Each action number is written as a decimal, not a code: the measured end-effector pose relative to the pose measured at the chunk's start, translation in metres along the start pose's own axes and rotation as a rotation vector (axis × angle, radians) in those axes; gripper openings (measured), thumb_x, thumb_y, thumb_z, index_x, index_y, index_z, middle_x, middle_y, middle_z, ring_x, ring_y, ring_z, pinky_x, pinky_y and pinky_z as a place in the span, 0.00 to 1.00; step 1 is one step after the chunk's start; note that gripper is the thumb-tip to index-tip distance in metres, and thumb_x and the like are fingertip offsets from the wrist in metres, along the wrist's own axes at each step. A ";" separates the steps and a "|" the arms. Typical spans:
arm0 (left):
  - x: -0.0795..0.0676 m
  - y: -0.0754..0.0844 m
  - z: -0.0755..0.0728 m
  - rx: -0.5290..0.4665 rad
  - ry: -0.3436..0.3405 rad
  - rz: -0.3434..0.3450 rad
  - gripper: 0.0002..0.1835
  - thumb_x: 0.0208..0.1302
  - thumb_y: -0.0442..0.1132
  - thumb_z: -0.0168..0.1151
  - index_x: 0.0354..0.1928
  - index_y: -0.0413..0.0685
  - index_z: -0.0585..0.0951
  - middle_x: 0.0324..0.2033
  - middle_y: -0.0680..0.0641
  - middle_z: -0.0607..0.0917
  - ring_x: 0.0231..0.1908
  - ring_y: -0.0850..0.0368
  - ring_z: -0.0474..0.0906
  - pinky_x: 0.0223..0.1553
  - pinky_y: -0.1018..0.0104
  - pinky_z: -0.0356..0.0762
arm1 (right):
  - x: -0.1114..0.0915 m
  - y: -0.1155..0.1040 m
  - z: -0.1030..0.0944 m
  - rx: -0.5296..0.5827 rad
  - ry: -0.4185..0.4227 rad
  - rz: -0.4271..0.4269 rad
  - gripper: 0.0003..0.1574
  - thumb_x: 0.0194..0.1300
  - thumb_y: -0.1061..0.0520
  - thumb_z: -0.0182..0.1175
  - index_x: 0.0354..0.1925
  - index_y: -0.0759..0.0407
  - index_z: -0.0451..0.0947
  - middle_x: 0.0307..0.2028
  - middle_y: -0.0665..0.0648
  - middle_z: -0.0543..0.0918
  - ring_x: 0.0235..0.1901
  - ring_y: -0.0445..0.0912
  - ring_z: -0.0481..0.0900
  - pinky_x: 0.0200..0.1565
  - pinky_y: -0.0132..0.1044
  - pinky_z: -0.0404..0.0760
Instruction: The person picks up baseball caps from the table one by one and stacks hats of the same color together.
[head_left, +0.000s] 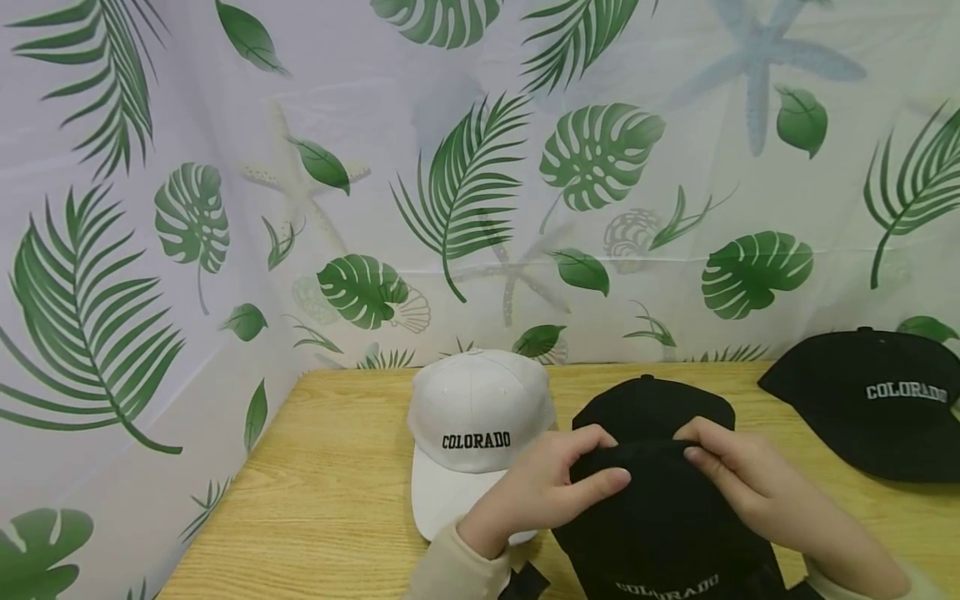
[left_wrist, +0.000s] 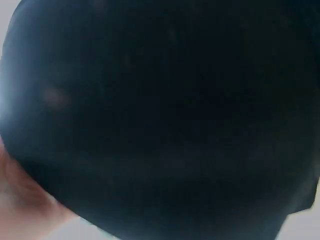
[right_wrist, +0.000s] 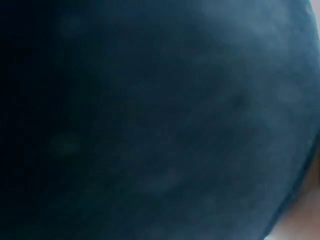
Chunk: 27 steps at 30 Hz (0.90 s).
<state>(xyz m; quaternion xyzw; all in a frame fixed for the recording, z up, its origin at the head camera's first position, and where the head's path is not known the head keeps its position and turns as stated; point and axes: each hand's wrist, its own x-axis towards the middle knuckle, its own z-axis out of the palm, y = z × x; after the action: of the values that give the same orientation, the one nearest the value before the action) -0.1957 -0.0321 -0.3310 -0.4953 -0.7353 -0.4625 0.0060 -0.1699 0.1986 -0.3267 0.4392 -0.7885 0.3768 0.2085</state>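
Note:
In the head view, a black cap with white COLORADO lettering (head_left: 660, 533) is held upright at the lower right of centre. My left hand (head_left: 551, 479) pinches its upper edge from the left, thumb on the near side. At the right end of that edge, my right hand (head_left: 750, 475) pinches the fabric between thumb and fingers. Just behind rises a black rounded crown (head_left: 652, 408) with a top button; I cannot tell whether it is a separate cap. Dark cap fabric (left_wrist: 165, 120) fills the left wrist view, and similar fabric (right_wrist: 165, 120) fills the right wrist view.
A white COLORADO cap (head_left: 480, 400) sits beside my left hand, partly covered by it. Another black COLORADO cap (head_left: 870, 400) lies at the far right. The wooden table (head_left: 315, 467) meets a leaf-patterned cloth backdrop (head_left: 360, 208) at the back and left.

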 end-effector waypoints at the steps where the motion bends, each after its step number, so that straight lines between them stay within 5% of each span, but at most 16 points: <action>1: 0.000 0.001 0.001 -0.017 0.009 0.018 0.03 0.63 0.35 0.51 0.35 0.43 0.72 0.23 0.50 0.76 0.24 0.71 0.69 0.31 0.78 0.70 | 0.000 0.001 0.000 0.014 -0.009 -0.009 0.21 0.55 0.78 0.50 0.35 0.53 0.69 0.19 0.42 0.64 0.18 0.32 0.64 0.21 0.24 0.62; 5: -0.001 0.005 0.003 -0.069 0.067 0.076 0.02 0.62 0.33 0.50 0.31 0.44 0.68 0.17 0.51 0.68 0.17 0.69 0.62 0.25 0.77 0.67 | -0.002 0.005 -0.004 0.079 -0.091 0.031 0.22 0.56 0.77 0.49 0.37 0.51 0.70 0.17 0.43 0.63 0.16 0.31 0.61 0.20 0.24 0.62; 9: -0.002 0.006 0.003 -0.086 0.093 0.084 0.02 0.62 0.32 0.49 0.32 0.44 0.67 0.17 0.51 0.65 0.18 0.69 0.61 0.26 0.77 0.65 | -0.009 0.011 -0.018 0.059 -0.237 0.142 0.14 0.59 0.72 0.51 0.38 0.55 0.70 0.21 0.45 0.69 0.21 0.30 0.66 0.22 0.26 0.67; 12: -0.003 0.003 0.002 -0.119 0.088 0.079 0.02 0.62 0.31 0.49 0.32 0.43 0.67 0.18 0.50 0.66 0.21 0.68 0.63 0.27 0.76 0.67 | -0.013 0.014 -0.025 0.074 -0.286 0.147 0.11 0.59 0.72 0.51 0.34 0.57 0.67 0.21 0.47 0.67 0.23 0.30 0.66 0.22 0.28 0.66; 19: -0.002 -0.007 -0.004 -0.189 0.110 0.017 0.05 0.63 0.28 0.49 0.29 0.41 0.71 0.17 0.50 0.66 0.18 0.66 0.62 0.24 0.74 0.65 | -0.015 0.012 -0.031 0.044 -0.111 0.023 0.23 0.53 0.81 0.48 0.34 0.53 0.66 0.18 0.46 0.59 0.17 0.32 0.60 0.19 0.25 0.58; 27: -0.001 -0.026 -0.014 -0.225 -0.062 -0.033 0.04 0.63 0.28 0.49 0.31 0.37 0.73 0.23 0.45 0.73 0.26 0.67 0.68 0.32 0.74 0.69 | -0.020 0.011 -0.042 -0.042 0.035 0.099 0.21 0.56 0.79 0.47 0.33 0.55 0.69 0.18 0.44 0.65 0.16 0.36 0.65 0.19 0.26 0.61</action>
<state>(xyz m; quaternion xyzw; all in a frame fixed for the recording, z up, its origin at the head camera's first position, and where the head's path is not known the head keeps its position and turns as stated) -0.2204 -0.0450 -0.3410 -0.4947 -0.6866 -0.5267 -0.0803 -0.1693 0.2451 -0.3181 0.3884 -0.8132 0.3776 0.2128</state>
